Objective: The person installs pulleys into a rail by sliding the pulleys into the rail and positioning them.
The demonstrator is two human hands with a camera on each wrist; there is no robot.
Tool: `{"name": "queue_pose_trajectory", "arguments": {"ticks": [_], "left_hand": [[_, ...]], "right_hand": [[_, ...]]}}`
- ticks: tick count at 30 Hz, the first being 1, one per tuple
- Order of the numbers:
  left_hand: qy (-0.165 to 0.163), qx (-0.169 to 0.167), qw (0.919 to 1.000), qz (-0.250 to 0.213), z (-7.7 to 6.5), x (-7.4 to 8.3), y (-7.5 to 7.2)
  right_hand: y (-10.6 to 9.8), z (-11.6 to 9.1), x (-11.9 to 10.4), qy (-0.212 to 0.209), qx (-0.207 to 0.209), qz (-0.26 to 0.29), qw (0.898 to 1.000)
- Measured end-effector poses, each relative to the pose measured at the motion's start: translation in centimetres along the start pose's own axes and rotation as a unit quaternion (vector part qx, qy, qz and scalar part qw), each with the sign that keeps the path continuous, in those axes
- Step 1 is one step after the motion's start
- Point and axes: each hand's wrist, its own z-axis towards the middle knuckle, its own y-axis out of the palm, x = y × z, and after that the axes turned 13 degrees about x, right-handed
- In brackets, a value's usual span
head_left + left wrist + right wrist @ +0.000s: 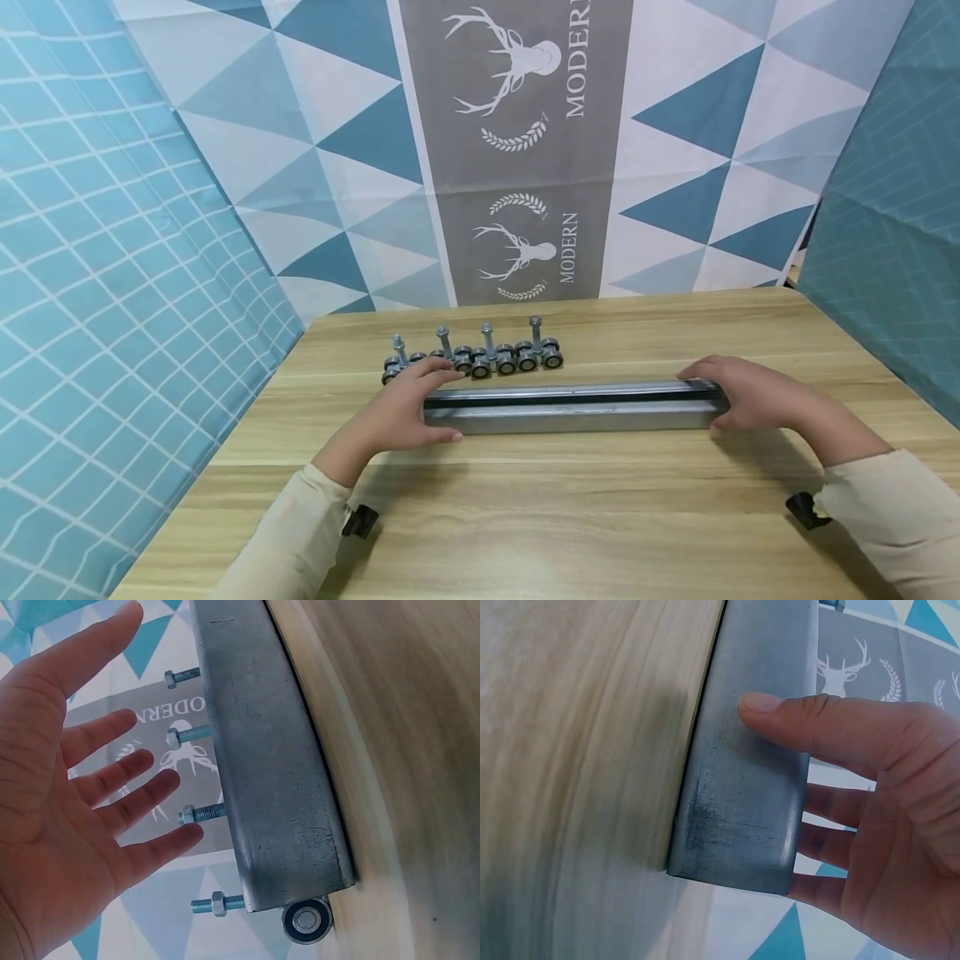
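A long grey metal channel rail, with a dark slot along its top, lies crosswise on the wooden table. My left hand is at the rail's left end, its fingers spread. In the left wrist view, a gap shows between that hand and the rail. My right hand grips the right end. In the right wrist view, the thumb lies across the rail's face, and the other fingers reach behind it, their tips hidden.
Several roller trolleys with upright bolts stand in a row behind the rail, toward the left. The wooden table meets a patterned cloth at its back edge. Blue checked cloth hangs on the left.
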Motion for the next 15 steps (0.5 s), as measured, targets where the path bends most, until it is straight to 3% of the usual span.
{"name": "queue_pose_trajectory", "arguments": {"ticks": [15], "left_hand": [[-0.027,-0.049,0.9984,0.002,0.48,0.14,-0.56]], "right_hand": [[0.16,0.60,0.20,0.007,-0.025,0.008,1.000]]}}
